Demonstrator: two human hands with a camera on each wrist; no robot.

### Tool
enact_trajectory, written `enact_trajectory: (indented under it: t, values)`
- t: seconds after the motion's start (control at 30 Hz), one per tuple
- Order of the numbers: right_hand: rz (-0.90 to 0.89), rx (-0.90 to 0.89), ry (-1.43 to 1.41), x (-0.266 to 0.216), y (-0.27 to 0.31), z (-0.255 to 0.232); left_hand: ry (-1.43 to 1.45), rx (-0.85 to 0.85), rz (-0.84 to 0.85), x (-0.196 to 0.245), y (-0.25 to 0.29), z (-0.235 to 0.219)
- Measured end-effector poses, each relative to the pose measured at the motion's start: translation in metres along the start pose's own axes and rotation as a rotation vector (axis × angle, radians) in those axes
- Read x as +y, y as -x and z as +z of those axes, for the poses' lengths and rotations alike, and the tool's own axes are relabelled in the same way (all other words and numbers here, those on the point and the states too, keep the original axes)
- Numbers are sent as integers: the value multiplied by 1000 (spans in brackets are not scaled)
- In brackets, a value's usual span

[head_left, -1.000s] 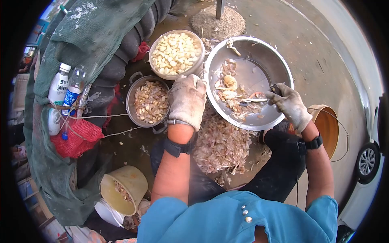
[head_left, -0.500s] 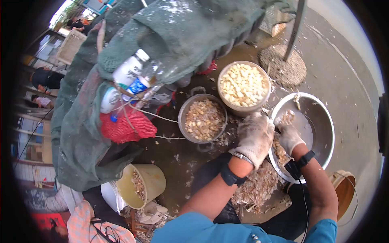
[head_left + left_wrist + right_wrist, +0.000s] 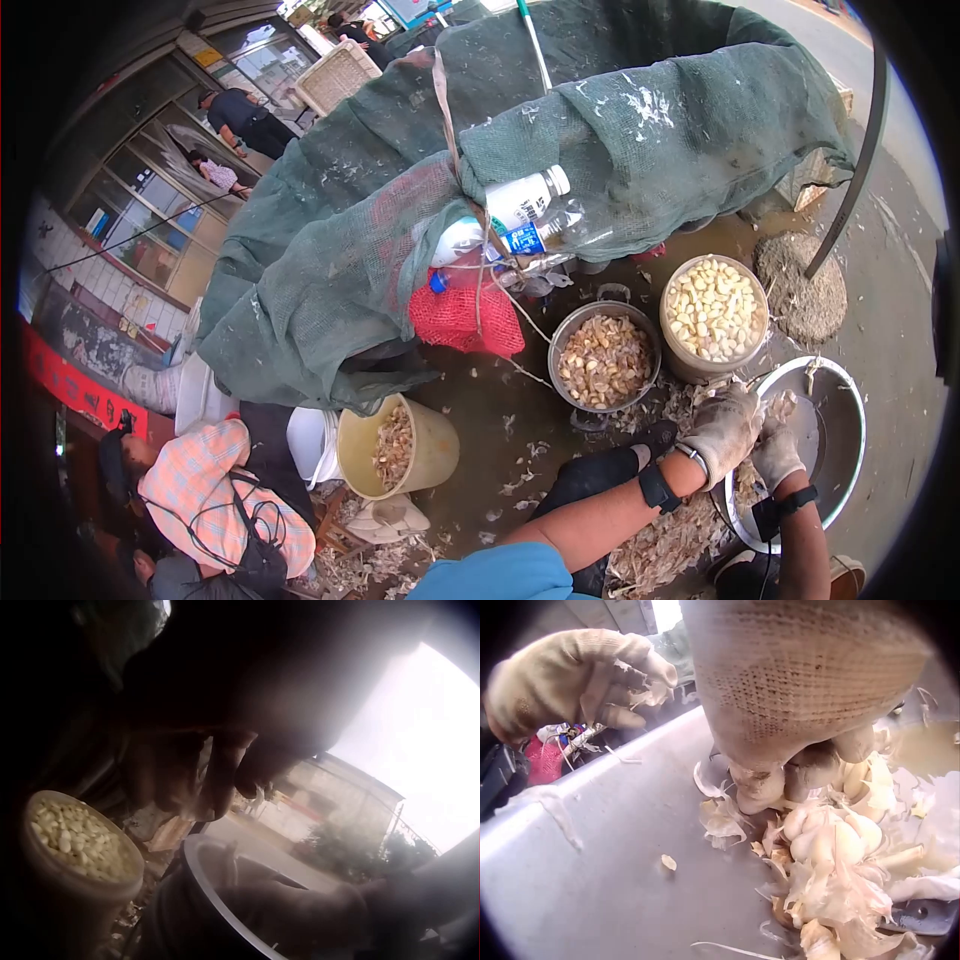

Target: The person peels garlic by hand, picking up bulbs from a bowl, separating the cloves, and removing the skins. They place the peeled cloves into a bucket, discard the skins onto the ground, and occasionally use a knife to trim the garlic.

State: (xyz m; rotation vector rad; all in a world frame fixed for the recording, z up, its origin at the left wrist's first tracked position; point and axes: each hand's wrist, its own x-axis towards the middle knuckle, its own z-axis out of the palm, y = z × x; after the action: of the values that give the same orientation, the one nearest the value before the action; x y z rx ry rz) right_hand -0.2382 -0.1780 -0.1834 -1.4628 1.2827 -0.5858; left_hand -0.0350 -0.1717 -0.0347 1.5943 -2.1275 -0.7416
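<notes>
The gloved left hand [image 3: 722,425] hangs over the near-left rim of the metal basin [image 3: 855,400]. Seen from the right wrist, the left hand [image 3: 570,682] has loosely bent fingers, thumb apart, with papery skin flakes clinging to them. Inside the basin, the gloved right hand [image 3: 778,450] is low over the pile. Its curled fingertips meet at the edge of the garlic [image 3: 832,840], where the right hand [image 3: 802,690] grips some; the exact piece is hidden. Part of a metal blade [image 3: 922,916] shows beneath the skins. Peeled cloves [image 3: 712,305] fill a tub behind the left hand.
A pot [image 3: 605,360] of cloves and skins stands left of the tub. Loose skins [image 3: 665,550] lie on the ground before the basin. Farther left are a yellow bucket [image 3: 440,450], a seated person [image 3: 220,480], and green netting [image 3: 660,150] with bottles and a red mesh bag [image 3: 465,315].
The head view has swung left, so the basin and tubs appear farther right. The right hand, earlier raised near the basin's right side, has come down and left, close to the left hand.
</notes>
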Motion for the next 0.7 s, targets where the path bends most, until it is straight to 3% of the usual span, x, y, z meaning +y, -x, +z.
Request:
enact_trajectory:
  t: [0.07,0.1,0.13,0.2,0.23,0.33,0.47,0.53,0.57,0.63,0.7]
  values:
    - [4,-116,8,8,-3,-1,95,43,-57,-1,1,4]
    - [-47,-53,386,3,-2,-1,94,23,-66,-1,0,7]
    - [-56,-54,389,-1,-3,-3,92,4,-78,-2,-2,11]
    - [-50,-231,-618,-8,-1,-2,77,8,-60,-3,-1,10]
    - [-48,-234,-618,-6,-4,0,84,1,-52,0,-1,4]
    - [364,29,-1090,7,-15,4,79,-12,-40,1,0,3]
    - [428,-49,-1225,-2,-13,5,87,-43,-44,1,-2,2]
    - [-109,-101,384,-47,7,-1,80,-29,-13,0,0,5]
    - [-110,-102,385,-37,4,1,73,-15,19,-1,1,6]
    - [180,-127,-786,-2,-6,7,63,-25,-13,3,1,4]
    - [243,-138,-949,8,-8,8,52,-36,-43,4,0,4]
